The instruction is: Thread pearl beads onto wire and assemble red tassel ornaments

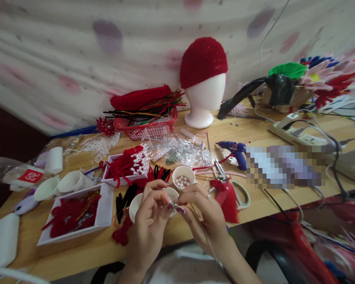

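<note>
My left hand point(149, 215) and my right hand point(202, 215) meet at the table's front edge, fingertips pinched together on a tiny green bead point(175, 205). A thin wire point(205, 234) runs from the pinch down across my right wrist. Just behind the hands stand small white paper cups; one point(183, 176) holds pearl and red beads, another point(135, 206) is partly hidden by my left hand. A red tassel point(228, 199) lies right of my right hand.
White trays of red trim point(104, 221) and pearls point(127, 165) sit left. A red basket point(153, 128), a foam head with red cap point(203, 79), blue glue gun point(235, 150), scissors point(239, 193), power strip point(301, 136) and cables crowd the wooden table point(268, 205).
</note>
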A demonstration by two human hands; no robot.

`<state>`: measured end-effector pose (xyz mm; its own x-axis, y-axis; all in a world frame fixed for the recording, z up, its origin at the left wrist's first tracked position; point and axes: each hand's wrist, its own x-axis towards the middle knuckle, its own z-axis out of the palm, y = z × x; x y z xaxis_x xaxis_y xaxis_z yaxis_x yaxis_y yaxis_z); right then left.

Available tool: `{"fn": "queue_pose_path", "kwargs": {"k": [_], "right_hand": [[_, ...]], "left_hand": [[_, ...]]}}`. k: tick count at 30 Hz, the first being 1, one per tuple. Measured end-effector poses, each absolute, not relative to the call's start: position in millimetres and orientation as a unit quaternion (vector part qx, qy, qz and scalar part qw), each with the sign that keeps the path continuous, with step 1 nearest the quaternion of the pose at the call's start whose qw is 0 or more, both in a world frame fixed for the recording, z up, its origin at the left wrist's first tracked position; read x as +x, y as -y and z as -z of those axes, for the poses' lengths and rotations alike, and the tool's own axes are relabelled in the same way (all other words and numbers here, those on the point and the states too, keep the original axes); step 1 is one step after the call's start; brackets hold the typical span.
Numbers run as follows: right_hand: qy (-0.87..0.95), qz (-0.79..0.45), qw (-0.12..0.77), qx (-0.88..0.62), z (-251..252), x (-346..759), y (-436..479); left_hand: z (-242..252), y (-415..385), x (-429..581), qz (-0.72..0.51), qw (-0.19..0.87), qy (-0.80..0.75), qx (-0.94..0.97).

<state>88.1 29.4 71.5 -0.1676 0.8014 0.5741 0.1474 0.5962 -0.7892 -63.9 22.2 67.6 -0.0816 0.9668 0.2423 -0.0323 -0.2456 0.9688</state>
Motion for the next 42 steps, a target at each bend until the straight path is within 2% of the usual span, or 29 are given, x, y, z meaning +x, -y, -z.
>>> {"fn": "queue_pose_path", "kwargs": {"k": [9, 15, 22, 29, 32, 38, 42], "right_hand": [[0.698, -0.368, 0.535, -0.302, -71.5, 98.2, -28.7], [0.681, -0.387, 0.545, -0.300, -67.2, 102.9, -32.8], [0.693, -0.351, 0.553, -0.302, -67.6, 107.1, -38.5], [0.704, -0.344, 0.539, -0.310, -69.8, 114.4, -39.5], [0.699, -0.333, 0.551, -0.312, -70.4, 114.7, -40.6], [0.737, -0.268, 0.511, -0.352, -60.9, 123.6, -46.5], [0.761, -0.180, 0.453, -0.429, -50.6, 143.4, -52.4]], "left_hand": [[-79.5, -20.6, -62.3, -0.545, 0.287, -0.471, 0.632], [-81.9, -22.6, -60.9, -0.532, 0.312, -0.468, 0.632], [-84.0, -27.2, -58.2, -0.520, 0.373, -0.459, 0.616], [-88.1, -35.7, -63.7, -0.494, 0.288, -0.457, 0.681], [-88.7, -33.9, -58.4, -0.506, 0.324, -0.467, 0.649], [-99.1, -37.4, -48.7, -0.595, 0.563, -0.455, 0.348], [-107.6, -50.3, -62.7, -0.657, 0.544, -0.400, 0.335]]}}
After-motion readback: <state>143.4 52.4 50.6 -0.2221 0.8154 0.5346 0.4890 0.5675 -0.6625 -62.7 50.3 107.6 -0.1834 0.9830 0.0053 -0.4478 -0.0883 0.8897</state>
